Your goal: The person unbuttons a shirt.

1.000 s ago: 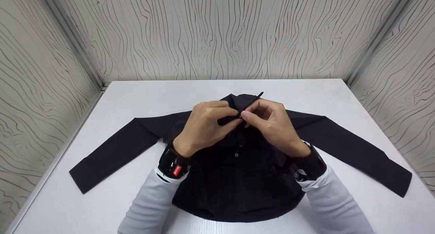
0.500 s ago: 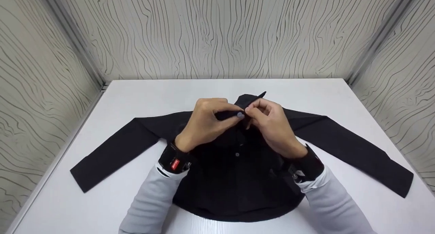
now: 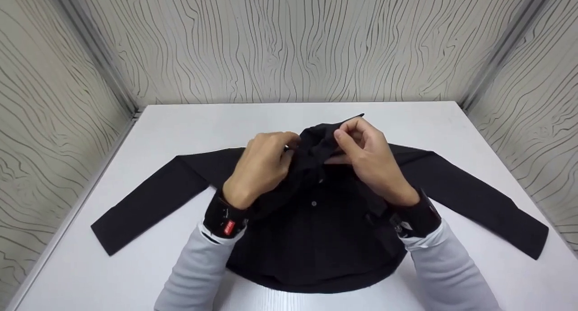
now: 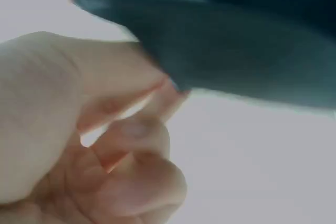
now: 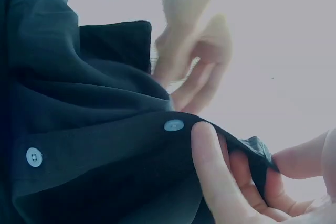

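Observation:
A black long-sleeved button-up shirt [image 3: 316, 243] lies front up with its sleeves spread to both sides. At the collar end, my left hand [image 3: 264, 166] pinches a fold of the cloth; in the left wrist view, the thumb and a finger meet on the fabric's edge. My right hand [image 3: 377, 160] holds the collar end on the other side. From the right wrist, its fingers are on the button strip, close to a pale button [image 5: 174, 125]. A second button [image 5: 34, 157] lies farther along that strip. One button [image 3: 314, 203] shows mid-front in the head view.
The white table [image 3: 216, 126] carries the shirt. Wood-grain patterned panels [image 3: 289, 44] stand behind and at both sides, joined by grey corner strips. The left sleeve [image 3: 149, 205] and right sleeve [image 3: 483, 202] reach towards the table's sides.
My hands have drawn apart: the left has moved left with its fold of cloth, the right a little right and up. The collar cloth between them is now raised and bunched.

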Motion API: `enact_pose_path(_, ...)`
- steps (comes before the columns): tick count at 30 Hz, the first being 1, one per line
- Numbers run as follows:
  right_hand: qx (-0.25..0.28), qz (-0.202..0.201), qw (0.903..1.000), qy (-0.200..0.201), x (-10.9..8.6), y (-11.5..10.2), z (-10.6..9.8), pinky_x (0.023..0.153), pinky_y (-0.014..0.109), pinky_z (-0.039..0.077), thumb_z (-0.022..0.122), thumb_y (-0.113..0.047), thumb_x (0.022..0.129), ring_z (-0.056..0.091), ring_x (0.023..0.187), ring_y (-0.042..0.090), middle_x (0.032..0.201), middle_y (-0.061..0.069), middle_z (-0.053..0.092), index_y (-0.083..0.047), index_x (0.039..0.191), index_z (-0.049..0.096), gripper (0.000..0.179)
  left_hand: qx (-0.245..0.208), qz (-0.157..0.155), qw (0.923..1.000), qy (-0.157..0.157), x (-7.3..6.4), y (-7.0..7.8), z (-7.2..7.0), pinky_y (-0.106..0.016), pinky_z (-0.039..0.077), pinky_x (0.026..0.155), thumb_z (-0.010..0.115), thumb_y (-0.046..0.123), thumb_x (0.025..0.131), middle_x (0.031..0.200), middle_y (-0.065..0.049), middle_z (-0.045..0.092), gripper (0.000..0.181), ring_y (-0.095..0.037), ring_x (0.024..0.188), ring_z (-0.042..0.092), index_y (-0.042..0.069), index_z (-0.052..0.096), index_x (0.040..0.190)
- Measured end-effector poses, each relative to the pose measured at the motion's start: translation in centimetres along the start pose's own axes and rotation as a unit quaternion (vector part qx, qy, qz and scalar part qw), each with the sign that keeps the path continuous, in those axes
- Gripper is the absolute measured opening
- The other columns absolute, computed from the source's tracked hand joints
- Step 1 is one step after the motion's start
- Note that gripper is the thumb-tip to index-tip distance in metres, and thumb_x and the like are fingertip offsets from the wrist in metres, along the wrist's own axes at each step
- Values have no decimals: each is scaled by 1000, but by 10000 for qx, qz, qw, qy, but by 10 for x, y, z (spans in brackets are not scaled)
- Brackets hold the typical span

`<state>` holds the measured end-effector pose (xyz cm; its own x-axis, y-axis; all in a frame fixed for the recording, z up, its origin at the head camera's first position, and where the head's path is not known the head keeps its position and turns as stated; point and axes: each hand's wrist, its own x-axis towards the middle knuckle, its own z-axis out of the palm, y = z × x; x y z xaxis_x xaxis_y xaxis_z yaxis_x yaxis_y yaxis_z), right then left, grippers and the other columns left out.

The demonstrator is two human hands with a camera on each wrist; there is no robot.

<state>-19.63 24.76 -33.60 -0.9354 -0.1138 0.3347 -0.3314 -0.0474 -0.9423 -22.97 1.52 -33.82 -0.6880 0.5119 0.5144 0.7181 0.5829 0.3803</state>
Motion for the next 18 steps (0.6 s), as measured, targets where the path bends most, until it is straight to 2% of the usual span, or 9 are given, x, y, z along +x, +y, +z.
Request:
enact_pose_path(3, -77, 22, 10000, 31, 1, 2, 3, 75, 52, 60, 61, -15, 104, 67, 92, 39, 100, 24, 58, 7, 106, 53, 23, -390, -20, 9985, -394, -3, 15, 5, -30, 51, 59, 63, 12, 98, 77, 6, 66, 9, -10, 65, 61, 11, 72, 94)
enact_pose_path(7, -123, 13, 9997, 207, 1, 3, 4, 74, 50, 60, 60, -14, 104, 67, 91, 36, 98, 22, 57, 6, 107, 53, 22, -474, -210, 9962, -695, -4, 19, 13, -26, 43, 50, 66, 30, 102, 66, 6, 56, 26, -8, 54, 53, 12, 66, 83)
enact_pose_path(10, -13, -106, 9990, 442, 2, 3, 4, 74, 50, 60, 59, -13, 105, 69, 90, 37, 95, 22, 57, 6, 107, 52, 20, -597, -180, 9962, -603, 0, 14, 15, -27, 40, 50, 69, 32, 100, 64, 7, 53, 29, -8, 54, 49, 14, 66, 77)
enact_pose_path(14, 292, -321, 9966, 695, 2, 3, 4, 73, 53, 59, 60, -11, 104, 72, 86, 44, 92, 26, 64, 7, 107, 52, 20, -1048, 11, 9940, -324, 4, 7, 15, -26, 39, 50, 72, 28, 98, 63, 9, 54, 25, -5, 53, 48, 17, 68, 76)
enact_pose_path(18, 308, -347, 9967, 660, 1, 2, 4, 73, 53, 59, 66, -16, 102, 72, 86, 44, 92, 29, 68, 9, 105, 59, 26, -1114, 287, 9933, 85, 7, 7, 15, -25, 41, 50, 74, 22, 96, 65, 10, 56, 23, -3, 54, 49, 16, 70, 75)
